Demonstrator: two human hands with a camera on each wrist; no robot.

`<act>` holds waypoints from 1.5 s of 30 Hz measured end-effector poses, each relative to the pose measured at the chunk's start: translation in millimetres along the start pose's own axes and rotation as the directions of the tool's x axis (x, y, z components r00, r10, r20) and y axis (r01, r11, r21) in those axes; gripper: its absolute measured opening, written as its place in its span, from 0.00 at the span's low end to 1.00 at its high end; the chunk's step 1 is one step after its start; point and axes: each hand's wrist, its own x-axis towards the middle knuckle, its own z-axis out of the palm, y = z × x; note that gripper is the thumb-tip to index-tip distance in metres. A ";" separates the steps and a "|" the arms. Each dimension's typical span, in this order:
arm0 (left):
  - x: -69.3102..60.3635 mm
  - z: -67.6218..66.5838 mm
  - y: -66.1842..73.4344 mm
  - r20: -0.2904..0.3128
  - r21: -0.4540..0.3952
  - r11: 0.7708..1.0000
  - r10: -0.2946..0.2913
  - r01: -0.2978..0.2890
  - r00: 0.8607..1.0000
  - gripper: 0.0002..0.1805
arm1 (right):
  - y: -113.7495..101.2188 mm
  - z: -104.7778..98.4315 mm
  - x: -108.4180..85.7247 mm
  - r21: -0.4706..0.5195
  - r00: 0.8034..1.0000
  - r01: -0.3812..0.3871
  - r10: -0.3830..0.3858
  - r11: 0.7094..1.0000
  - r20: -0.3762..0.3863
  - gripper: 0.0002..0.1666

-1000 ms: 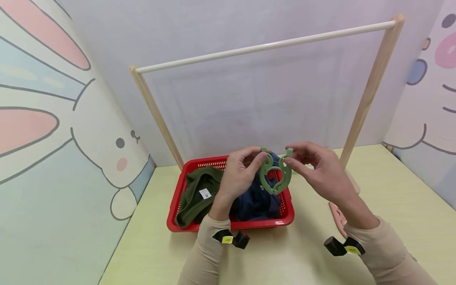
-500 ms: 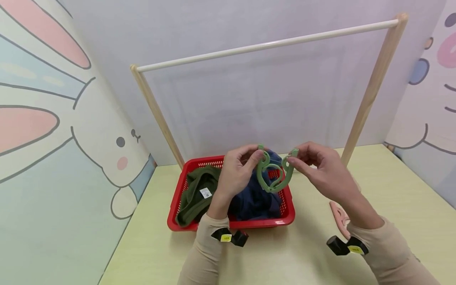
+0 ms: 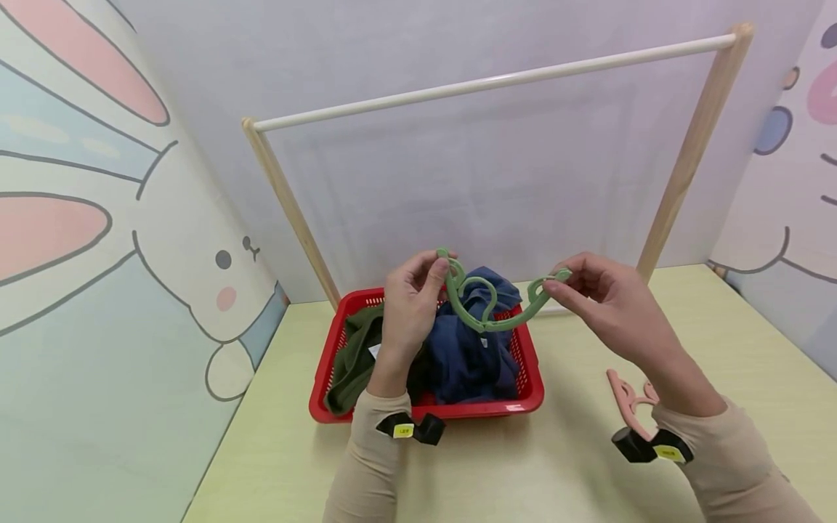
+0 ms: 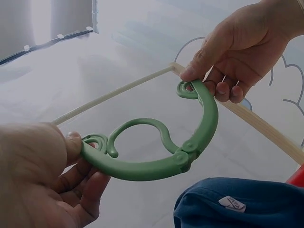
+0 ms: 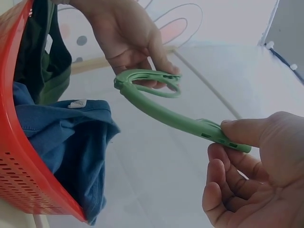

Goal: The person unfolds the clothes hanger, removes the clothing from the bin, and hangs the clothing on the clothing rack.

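Observation:
A green folding hanger (image 3: 487,325) is held in the air above the basket's right part, its two arms spread into a wide curve with the hook curling between them. The left hand (image 3: 412,301) pinches one arm's end between thumb and fingers; the right hand (image 3: 611,312) pinches the other end. In the left wrist view the hanger (image 4: 137,171) shows its centre joint, with the left hand (image 4: 38,175) at one tip. In the right wrist view the right hand (image 5: 259,171) grips the near end of the hanger (image 5: 166,116).
Below the hands a red basket (image 3: 532,392) holds dark green cloth (image 3: 356,370) at left and blue cloth (image 3: 467,363) at right. A rack with a white bar (image 3: 490,85) stands behind. A pink hanger (image 3: 624,403) lies on the table (image 3: 523,472), near the right wrist.
The hands have moved apart, left hand leftward and right hand rightward. Between them the green hanger's arms have swung from a narrow loop to a wide curve. More of the pink hanger shows.

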 end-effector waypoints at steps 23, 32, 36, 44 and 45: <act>0.2 -3.3 1.8 -0.172 -0.089 0.996 0.001 -0.017 0.985 0.15 | 6.8 -17.9 3.0 -0.038 0.987 -0.024 0.030 0.999 0.160 0.05; 1.5 -2.9 2.7 -0.190 -0.123 0.992 0.015 -0.039 0.982 0.15 | 5.7 -22.9 4.3 -0.095 0.947 -0.076 0.102 0.993 0.303 0.03; 1.5 -2.8 2.3 -0.194 -0.124 0.991 0.021 -0.045 0.981 0.14 | 7.4 -22.1 5.2 -0.110 0.931 -0.084 0.117 0.990 0.346 0.03; 1.4 -1.8 1.0 -0.176 -0.122 0.991 0.036 -0.058 0.984 0.14 | 10.9 -19.1 6.3 -0.097 0.924 -0.053 0.085 0.994 0.373 0.03; 1.2 -1.5 0.8 -0.172 -0.120 0.991 0.035 -0.057 0.984 0.14 | 11.0 -18.6 6.6 -0.093 0.922 -0.047 0.079 0.995 0.380 0.04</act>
